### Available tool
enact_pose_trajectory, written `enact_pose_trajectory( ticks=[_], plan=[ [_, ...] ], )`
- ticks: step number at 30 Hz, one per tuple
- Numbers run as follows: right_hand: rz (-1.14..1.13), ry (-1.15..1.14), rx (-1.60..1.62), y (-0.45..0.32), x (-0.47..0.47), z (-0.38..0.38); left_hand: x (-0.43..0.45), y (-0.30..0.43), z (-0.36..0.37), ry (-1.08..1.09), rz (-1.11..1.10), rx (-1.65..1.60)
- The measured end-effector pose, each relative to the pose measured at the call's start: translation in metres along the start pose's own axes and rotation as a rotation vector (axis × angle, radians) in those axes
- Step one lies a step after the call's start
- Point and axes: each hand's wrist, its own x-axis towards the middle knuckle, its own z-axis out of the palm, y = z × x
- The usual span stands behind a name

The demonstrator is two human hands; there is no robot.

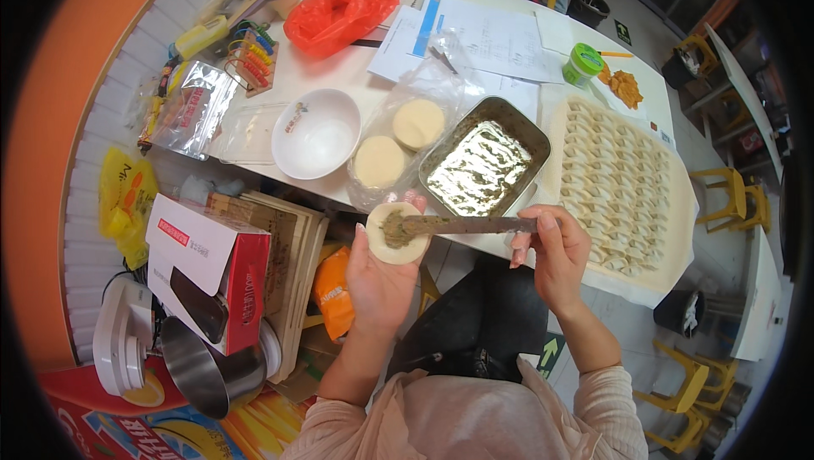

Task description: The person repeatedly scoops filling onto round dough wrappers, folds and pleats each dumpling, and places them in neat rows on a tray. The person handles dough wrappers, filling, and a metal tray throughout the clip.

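On the palm and fingers of my left hand [383, 291] rests a round dumpling wrapper [399, 254], with a dab of greenish-brown filling [395, 230] on it. My right hand [558, 256] grips a flat spatula or spreader [474, 225] by its end; the other end lies against the filling. Just beyond stands a rectangular metal tray [540, 158] with filling smeared over its shiny bottom. Two stacks of round wrappers [379, 162] lie in a clear plastic bag [439, 72] to its left. Rows of folded dumplings [613, 186] cover a cloth-lined board [682, 237] at the right.
A white bowl [316, 134] stands left of the wrappers. Behind are a red plastic bag [340, 15], papers [489, 37], and a green-lidded tub [582, 66]. On my left, an open carton [245, 288] sits above a steel mixing bowl [213, 364]. Yellow stools [677, 377] stand on the right.
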Motion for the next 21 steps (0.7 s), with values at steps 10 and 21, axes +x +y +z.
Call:
enact_pose_trajectory(
  ticks=[10, 21],
  plan=[
    [-0.571, -0.222, -0.447, -0.007, 0.003, 0.0, -0.001, -0.001, 0.003, 0.073, 0.033, 0.027],
    [-1.031, -0.581, -0.694, -0.008, 0.011, 0.003, 0.003, 0.0, 0.007, 0.079, 0.001, 0.084]
  ],
)
